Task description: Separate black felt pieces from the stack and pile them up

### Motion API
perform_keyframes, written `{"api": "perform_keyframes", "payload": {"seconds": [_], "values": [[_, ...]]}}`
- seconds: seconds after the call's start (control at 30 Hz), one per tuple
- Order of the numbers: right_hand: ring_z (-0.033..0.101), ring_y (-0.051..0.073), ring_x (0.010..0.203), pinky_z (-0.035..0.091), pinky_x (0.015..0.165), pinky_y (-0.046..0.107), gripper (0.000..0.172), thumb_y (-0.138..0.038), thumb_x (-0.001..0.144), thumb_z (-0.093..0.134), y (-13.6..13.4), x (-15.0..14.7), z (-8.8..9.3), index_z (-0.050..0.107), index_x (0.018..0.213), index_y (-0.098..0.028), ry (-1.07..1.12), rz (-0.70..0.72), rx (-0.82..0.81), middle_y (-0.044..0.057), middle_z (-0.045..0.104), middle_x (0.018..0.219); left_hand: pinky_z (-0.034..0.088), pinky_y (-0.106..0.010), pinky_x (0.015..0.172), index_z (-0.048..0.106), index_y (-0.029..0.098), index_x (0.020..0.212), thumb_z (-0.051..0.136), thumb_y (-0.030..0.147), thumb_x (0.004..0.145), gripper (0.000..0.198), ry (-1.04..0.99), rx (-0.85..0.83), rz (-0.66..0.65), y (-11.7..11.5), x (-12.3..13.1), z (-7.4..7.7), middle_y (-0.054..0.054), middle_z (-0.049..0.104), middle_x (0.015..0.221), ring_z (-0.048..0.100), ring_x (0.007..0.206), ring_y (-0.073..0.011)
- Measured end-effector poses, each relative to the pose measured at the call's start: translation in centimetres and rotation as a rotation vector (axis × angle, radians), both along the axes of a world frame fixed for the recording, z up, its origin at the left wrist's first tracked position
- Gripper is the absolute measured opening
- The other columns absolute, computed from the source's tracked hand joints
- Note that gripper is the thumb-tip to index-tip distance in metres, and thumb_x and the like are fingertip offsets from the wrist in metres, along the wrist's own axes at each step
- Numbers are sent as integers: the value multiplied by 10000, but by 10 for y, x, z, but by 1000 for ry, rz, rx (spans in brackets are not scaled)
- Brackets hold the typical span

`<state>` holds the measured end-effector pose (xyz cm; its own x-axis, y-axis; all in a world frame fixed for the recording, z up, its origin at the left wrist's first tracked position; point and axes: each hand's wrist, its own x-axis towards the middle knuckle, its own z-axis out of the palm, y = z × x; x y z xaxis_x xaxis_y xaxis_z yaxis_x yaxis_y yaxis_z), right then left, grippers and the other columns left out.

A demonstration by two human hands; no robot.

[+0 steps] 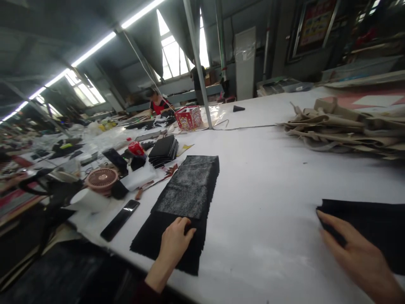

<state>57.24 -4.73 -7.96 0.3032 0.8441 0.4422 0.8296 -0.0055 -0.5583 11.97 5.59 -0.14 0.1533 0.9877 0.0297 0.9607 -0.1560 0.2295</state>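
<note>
A long black fabric piece (177, 236) lies on the white table, its far part covered by a grey-speckled panel (186, 185). My left hand (175, 236) rests on the black part, just below the panel's near edge. Its fingers are curled in, and whatever they may hold is hidden. At the right, my right hand (354, 249) grips the left edge of another black cloth (379, 228), thumb and fingers on either side of it. This hand is slightly blurred, and the cloth runs out of view.
Left of the fabric lie a phone (120, 219), a pink fan (101, 179), a white roll (90, 200) and a stack of folded black pieces (163, 150). Beige cloth (348, 126) is heaped at the right. A pole (199, 63) rises behind; a person (158, 103) sits farther back.
</note>
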Motion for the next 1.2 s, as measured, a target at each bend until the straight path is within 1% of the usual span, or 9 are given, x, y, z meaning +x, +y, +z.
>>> {"api": "perform_keyframes", "payload": {"seconds": [0.1, 0.23, 0.3, 0.4, 0.63, 0.8, 0.93, 1.07, 1.2], "values": [[636, 278, 1042, 516, 880, 444, 368, -455, 900, 509, 24, -88, 22, 640, 1167, -239, 227, 152, -56, 87, 657, 1183, 409, -256, 720, 644, 212, 877, 560, 220, 905, 89, 35, 0, -40, -4, -16, -14, -12, 640, 909, 619, 842, -169], [633, 207, 1049, 514, 924, 346, 277, -299, 932, 470, 50, -195, 44, 690, 1076, -213, 374, 551, -183, 70, 666, 1171, 404, -279, 741, 608, 179, 766, 470, 97, 875, 194, -50, 67, -108, -2, -17, -25, -48, 609, 824, 591, 845, -201], [621, 190, 1073, 490, 967, 328, 273, -203, 919, 464, 61, -237, 48, 701, 1054, -197, 369, 699, -196, 69, 668, 1167, 403, -287, 752, 604, 175, 763, 462, 97, 865, 192, -125, 63, -117, 2, -21, -26, -50, 607, 815, 585, 827, -199], [602, 196, 1082, 479, 980, 339, 310, -99, 892, 463, 76, -278, 48, 697, 1076, -185, 251, 789, -183, 67, 659, 1193, 406, -275, 729, 620, 179, 784, 469, 134, 858, 174, -255, 21, -115, 9, -34, -26, -31, 621, 800, 584, 761, -172], [546, 231, 977, 506, 863, 383, 345, 6, 846, 465, 90, -306, 34, 681, 1034, -187, -81, 759, -178, 51, 643, 1191, 430, -241, 630, 661, 171, 790, 490, 261, 835, 199, -578, -161, -83, 24, -68, -31, -10, 650, 719, 590, 665, -155], [541, 212, 1018, 490, 907, 366, 337, -19, 880, 437, 90, -305, 25, 662, 1069, -183, 89, 729, -109, 76, 624, 1178, 432, -238, 634, 695, 164, 775, 537, 278, 804, 197, -723, -268, -81, 30, -77, -30, -9, 663, 707, 597, 677, -160], [543, 187, 1024, 476, 891, 317, 335, -41, 895, 419, 83, -305, 28, 641, 1101, -183, 233, 702, -31, 88, 590, 1113, 404, -244, 639, 716, 172, 765, 591, 245, 773, 145, -795, -287, -64, 31, -75, -30, -1, 662, 709, 577, 680, -158], [516, 210, 942, 428, 817, 355, 263, -66, 884, 471, 76, -312, 40, 638, 1031, -207, -65, 809, -70, 70, 578, 1033, 382, -236, 634, 715, 175, 733, 648, 217, 743, 80, -913, -319, -48, 31, -71, -32, 12, 646, 692, 547, 668, -142], [492, 211, 870, 372, 758, 357, 152, -117, 926, 502, 81, -320, 41, 625, 963, -199, -267, 695, -178, 54, 560, 928, 397, -225, 596, 697, 143, 685, 718, 219, 701, 80, -1115, -386, 18, 33, -75, -32, 2, 624, 636, 535, 621, -133]]}}
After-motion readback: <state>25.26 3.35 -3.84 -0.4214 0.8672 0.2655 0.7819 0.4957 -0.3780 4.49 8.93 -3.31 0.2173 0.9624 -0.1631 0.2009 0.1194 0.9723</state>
